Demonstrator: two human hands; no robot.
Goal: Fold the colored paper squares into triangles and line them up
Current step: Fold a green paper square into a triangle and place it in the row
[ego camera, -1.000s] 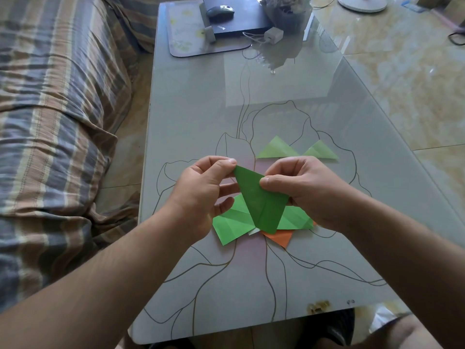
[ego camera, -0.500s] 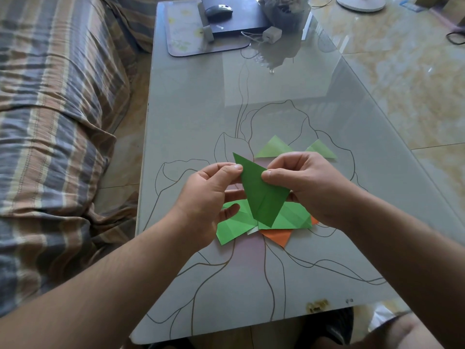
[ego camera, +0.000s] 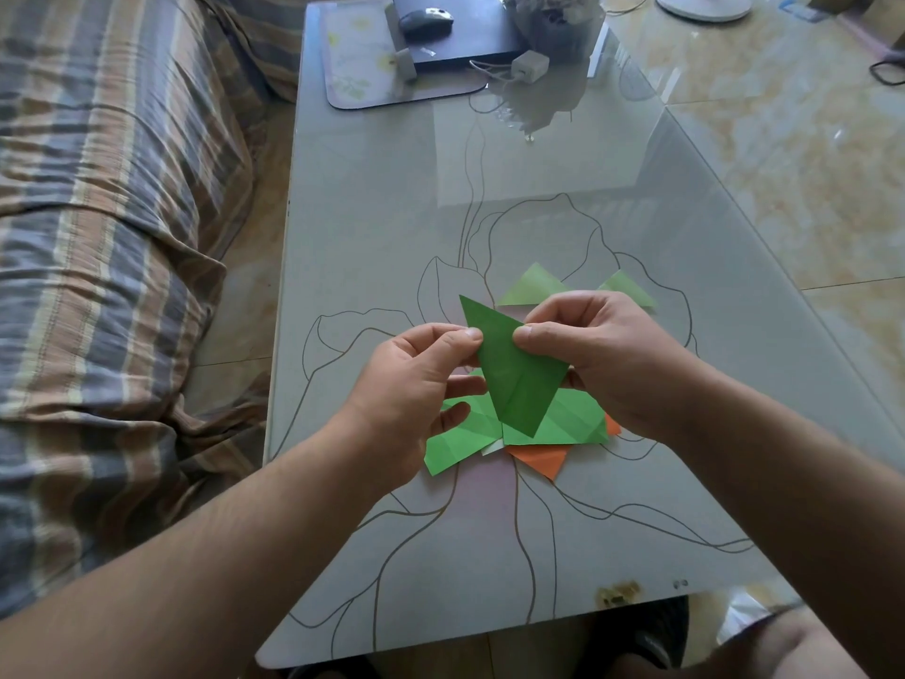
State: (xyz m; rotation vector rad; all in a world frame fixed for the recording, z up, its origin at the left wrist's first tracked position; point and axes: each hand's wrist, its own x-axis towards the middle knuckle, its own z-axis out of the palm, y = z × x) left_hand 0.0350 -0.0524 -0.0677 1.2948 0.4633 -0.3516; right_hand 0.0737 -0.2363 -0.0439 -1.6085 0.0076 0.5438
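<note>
A dark green paper [ego camera: 514, 379], folded into a triangle, hangs in the air above the glass table [ego camera: 489, 198]. My left hand [ego camera: 416, 384] pinches its left edge between thumb and fingers. My right hand [ego camera: 607, 360] pinches its right edge. Under the hands lies a loose pile of light green paper squares [ego camera: 563, 426] with an orange sheet [ego camera: 543, 460] sticking out below. Two light green folded triangles [ego camera: 534, 289] [ego camera: 627, 289] lie side by side just beyond my right hand.
A striped sofa [ego camera: 107, 247] runs along the table's left side. At the far end sit a mouse pad [ego camera: 362, 66], a black laptop [ego camera: 470, 36] with a mouse [ego camera: 425, 19], a white charger [ego camera: 529, 66] and a potted plant [ego camera: 558, 22].
Both hands have lifted the dark green triangle a little higher and farther from me, and it has tilted slightly. The pile and the two folded triangles have stayed in place.
</note>
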